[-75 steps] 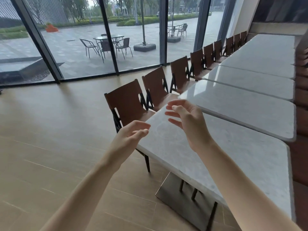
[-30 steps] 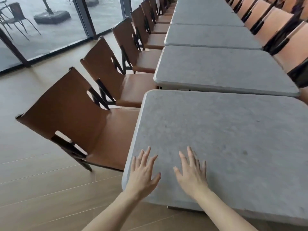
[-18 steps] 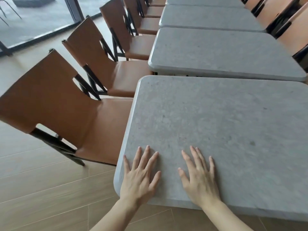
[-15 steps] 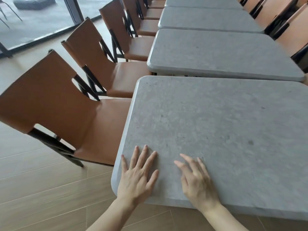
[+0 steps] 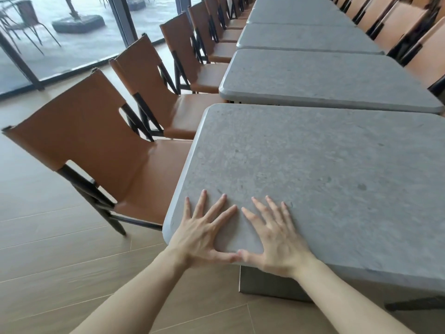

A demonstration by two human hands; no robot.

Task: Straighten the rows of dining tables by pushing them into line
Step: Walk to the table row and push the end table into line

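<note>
While the row of grey stone-topped tables (image 5: 310,37) runs from the near edge of the view to the far end of the room, the nearest table (image 5: 313,184) sits out of line with it: its left edge lies further left than that of the second table (image 5: 320,78) just beyond, and its top looks slightly skewed against its neighbour. A narrow gap separates the two tops. Brown chairs line both sides of the row; the nearest chair (image 5: 96,145) on the left has its seat tucked beneath the near table's left edge, and the next chair (image 5: 154,78) stands just beyond it. A wooden floor (image 5: 43,249) extends left to a glass wall (image 5: 72,39). The near table's grey base (image 5: 260,283) shows below its near edge.

Both hands rest flat on the near left corner of the near table. The left hand (image 5: 199,233) lies beside the rounded corner, fingers straight and spread wide. The right hand (image 5: 277,239) lies just to its right, fingers likewise straight and spread. The two thumbs meet tip to tip at the near edge. Neither hand grips anything.

Judgement: the step in hand is the push on the first table, with the palms set to drive it. The next move appears to call for a steady shove rightward and away until the left edges match, with care that the tabletop does not strike the second table or drag the tucked chair.
</note>
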